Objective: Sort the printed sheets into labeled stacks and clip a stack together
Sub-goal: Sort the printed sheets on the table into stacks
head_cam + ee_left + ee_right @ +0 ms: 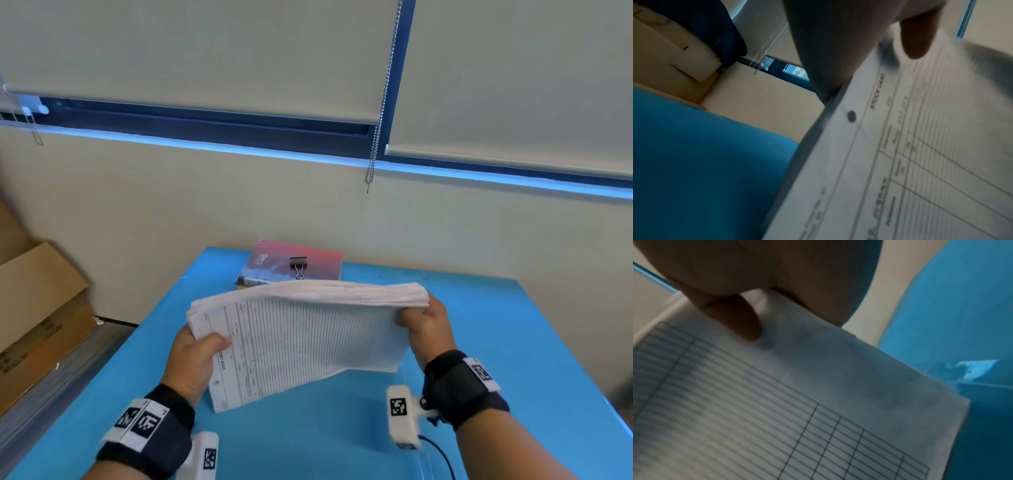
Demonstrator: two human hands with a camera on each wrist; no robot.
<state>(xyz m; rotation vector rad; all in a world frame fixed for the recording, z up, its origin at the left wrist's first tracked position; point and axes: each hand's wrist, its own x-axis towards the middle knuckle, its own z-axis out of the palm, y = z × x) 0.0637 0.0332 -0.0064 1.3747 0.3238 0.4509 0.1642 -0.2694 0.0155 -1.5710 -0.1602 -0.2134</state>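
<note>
A thick stack of printed sheets (308, 335) with ruled tables hangs tilted above the blue table (496, 325). My left hand (197, 356) grips its left edge, thumb on the top sheet. My right hand (426, 325) grips the right edge, thumb on top too. In the left wrist view the top sheet (910, 162) shows a punched hole and the heading "STOCK CARD", with my thumb (916, 40) pressing on it. The right wrist view shows the ruled sheet (797, 402) under my thumb (740, 321). A black binder clip (298, 265) lies on a red booklet (294, 262) at the table's far edge.
The red booklet rests on other printed matter against the beige wall. Cardboard boxes (34, 308) stand on the floor to the left of the table. Window blinds with bead chains (380, 120) hang above. A cable (442, 455) runs from the right wrist camera.
</note>
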